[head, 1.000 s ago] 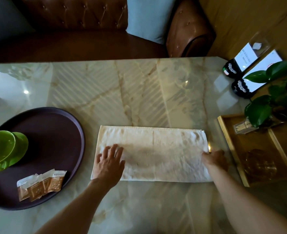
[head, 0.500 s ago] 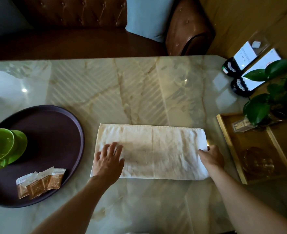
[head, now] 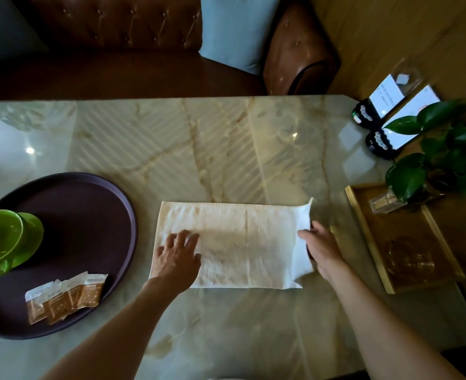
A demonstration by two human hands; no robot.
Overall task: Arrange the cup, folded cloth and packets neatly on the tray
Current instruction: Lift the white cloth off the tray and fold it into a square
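The marble bench (head: 226,149) carries the dark tray (head: 89,204) at left, already holding the green cup (head: 4,239) and packets (head: 67,296). The cloth (head: 234,242) lies mid-bench, mid-fold: left hand (head: 178,257) spread flat pinning it, right hand (head: 322,249) gripping its lifted end. Next, likely fold leftward; nothing stands in the way.

Single head-worn wide view, steeply down over the marble table (head: 226,149), fairly close, edges perhaps warped.
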